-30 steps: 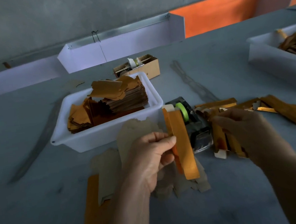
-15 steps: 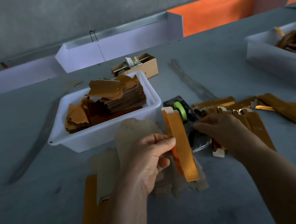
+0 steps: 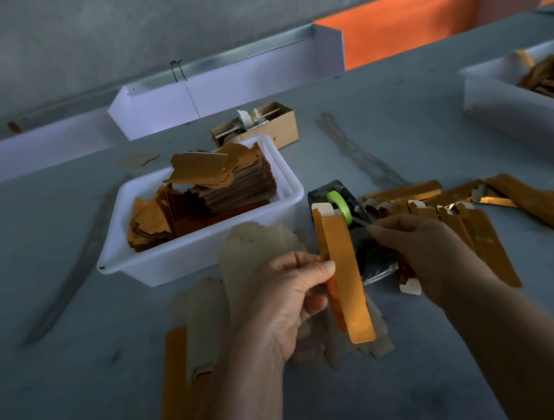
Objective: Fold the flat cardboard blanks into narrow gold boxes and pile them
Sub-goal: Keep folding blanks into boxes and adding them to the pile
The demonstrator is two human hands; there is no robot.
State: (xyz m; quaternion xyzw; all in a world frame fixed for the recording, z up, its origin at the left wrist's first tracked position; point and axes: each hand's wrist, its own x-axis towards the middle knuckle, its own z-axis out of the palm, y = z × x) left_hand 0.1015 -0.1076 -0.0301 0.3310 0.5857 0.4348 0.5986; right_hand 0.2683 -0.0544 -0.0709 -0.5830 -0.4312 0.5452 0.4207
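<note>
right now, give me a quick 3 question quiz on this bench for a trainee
1. True or false: the left hand holds a folded gold box upright.
2. What do the right hand fingers pinch? A) a strip of tape at the tape dispenser B) a flat blank C) the tub's rim
3. Fill in: the stack of flat blanks sits in a white ____.

Key: 1 true; 2 A; 3 tub

Tape dispenser beside white tub; brown carton behind.
</note>
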